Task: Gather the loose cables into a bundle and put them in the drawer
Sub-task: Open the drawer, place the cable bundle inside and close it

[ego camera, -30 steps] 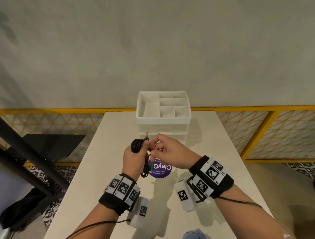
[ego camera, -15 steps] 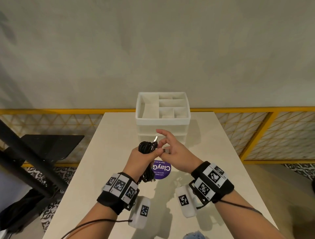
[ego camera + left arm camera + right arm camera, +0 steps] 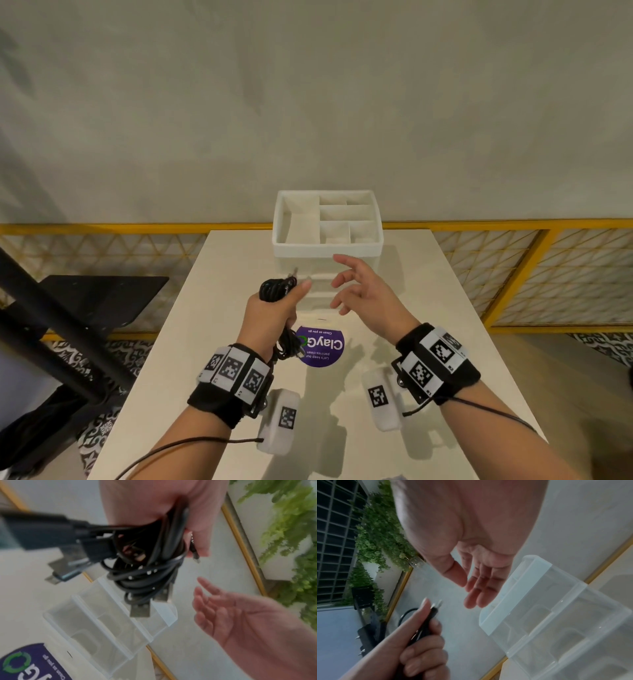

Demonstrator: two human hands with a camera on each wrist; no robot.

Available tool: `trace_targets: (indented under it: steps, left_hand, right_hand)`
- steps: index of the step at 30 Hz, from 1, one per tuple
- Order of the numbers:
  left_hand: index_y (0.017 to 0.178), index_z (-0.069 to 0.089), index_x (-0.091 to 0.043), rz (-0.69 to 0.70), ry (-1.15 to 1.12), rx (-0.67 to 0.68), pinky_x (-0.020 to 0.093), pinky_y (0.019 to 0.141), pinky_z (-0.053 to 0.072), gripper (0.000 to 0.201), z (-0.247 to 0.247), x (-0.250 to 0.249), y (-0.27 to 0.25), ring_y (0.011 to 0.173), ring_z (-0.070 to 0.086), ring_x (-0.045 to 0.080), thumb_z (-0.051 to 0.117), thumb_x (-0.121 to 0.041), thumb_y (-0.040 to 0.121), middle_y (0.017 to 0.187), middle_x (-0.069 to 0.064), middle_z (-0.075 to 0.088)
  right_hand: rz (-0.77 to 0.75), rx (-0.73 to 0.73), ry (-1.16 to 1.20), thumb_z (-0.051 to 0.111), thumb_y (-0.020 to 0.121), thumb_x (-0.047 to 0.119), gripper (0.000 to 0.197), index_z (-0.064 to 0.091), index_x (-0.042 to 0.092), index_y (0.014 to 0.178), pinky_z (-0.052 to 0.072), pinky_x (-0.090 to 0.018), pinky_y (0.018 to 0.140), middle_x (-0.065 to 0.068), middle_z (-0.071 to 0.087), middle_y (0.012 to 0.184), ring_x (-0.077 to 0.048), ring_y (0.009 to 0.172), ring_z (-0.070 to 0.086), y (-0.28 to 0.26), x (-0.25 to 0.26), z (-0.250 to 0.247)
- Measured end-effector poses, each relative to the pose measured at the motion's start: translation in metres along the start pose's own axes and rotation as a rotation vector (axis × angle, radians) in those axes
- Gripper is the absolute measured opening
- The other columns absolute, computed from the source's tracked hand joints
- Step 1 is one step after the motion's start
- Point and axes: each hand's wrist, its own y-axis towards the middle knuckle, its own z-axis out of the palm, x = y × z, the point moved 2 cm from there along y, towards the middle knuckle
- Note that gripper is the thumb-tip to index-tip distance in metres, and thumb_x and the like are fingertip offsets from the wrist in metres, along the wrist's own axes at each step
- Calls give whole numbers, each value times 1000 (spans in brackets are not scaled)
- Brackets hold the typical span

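While the left hand grips the cables in a closed fist, thumb pressed along the black coil, the bundle hangs above the table, just short of the organiser and left of its front. Loose plugs dangle below the fist. Nearer the organiser's front, the right hand hovers with fingers spread and relaxed, holding nothing. A purple sticker lies on the table on the near side of the organiser.

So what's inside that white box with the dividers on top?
The top tray of the drawer unit shows only bare compartments. The drawers below it are hazy, so their contents can't be told.
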Motion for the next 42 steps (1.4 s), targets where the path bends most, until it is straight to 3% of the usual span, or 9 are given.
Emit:
trace_targets:
  steps: [8, 13, 20, 24, 28, 33, 36, 38, 42]
  left_hand:
    - [70, 59, -15, -108, -271, -124, 30, 56, 40, 18, -7, 2, 32, 51, 41, 15, 75, -22, 75, 43, -4, 44]
    - [50, 49, -16, -227, -369, -276, 32, 60, 39, 37, 0, 19, 52, 48, 39, 17, 77, -27, 72, 37, -4, 41]
    - [28, 49, -20, -467, -365, -382, 43, 90, 46, 53, 20, 64, 85, 61, 50, 22, 77, -41, 68, 35, -4, 53]
    - [56, 59, -10, -526, -379, -393, 40, 81, 49, 36, 40, 83, 94, 60, 57, 23, 70, -36, 78, 38, -2, 59]
    - [80, 62, -5, -615, -553, -357, 35, 79, 48, 31, 59, 103, 109, 72, 60, 19, 58, -34, 90, 68, 5, 68]
    - [129, 48, -12, -682, -715, -350, 44, 104, 38, 39, 80, 120, 119, 123, 51, 24, 48, -31, 95, 117, 8, 58]
    - [91, 57, -17, -682, -849, -357, 33, 80, 47, 15, 89, 125, 124, 79, 60, 17, 50, -30, 93, 76, 3, 63]
    - [63, 37, -19, -653, -996, -299, 24, 63, 37, 33, 94, 126, 129, 54, 37, 13, 47, -29, 92, 48, -3, 42]
    - [63, 38, -18, -586, -1066, -287, 28, 64, 39, 38, 98, 130, 136, 58, 41, 15, 45, -37, 94, 64, -1, 40]
  right_hand:
    - [56, -313, -167, 49, 89, 10, 25, 57, 18, 111, 53, -33, 72, 2, 56, 84, -21, 79, 61, 39, -7, -60]
    - [100, -494, -429, 51, 89, 24, 34, 54, 13, 121, 45, -34, 86, -12, 60, 112, -26, 98, 58, 81, -10, -92]
    - [306, -276, -638, 30, 98, 29, 44, 45, 1, 129, 37, -40, 100, -22, 51, 134, -36, 123, 47, 117, -18, -95]
    - [303, -199, -651, 30, 98, 24, 38, 50, 2, 121, 39, -40, 95, -20, 57, 125, -37, 115, 52, 125, -32, -95]
    - [319, -179, -611, 33, 97, 25, 36, 58, 0, 107, 44, -42, 91, -23, 63, 111, -37, 103, 57, 129, -49, -101]
    - [296, -169, -547, 35, 97, 25, 35, 58, 0, 107, 46, -50, 93, -22, 63, 108, -37, 98, 58, 131, -54, -103]
    - [288, -185, -552, 34, 98, 25, 35, 56, 1, 111, 46, -43, 90, -21, 63, 109, -36, 100, 57, 128, -56, -100]
    - [285, -187, -556, 33, 98, 25, 34, 54, 1, 110, 42, -35, 81, -20, 63, 108, -35, 98, 57, 127, -58, -98]
    - [279, -171, -563, 32, 98, 26, 34, 53, 2, 110, 36, -31, 76, -19, 63, 107, -33, 94, 56, 126, -59, -99]
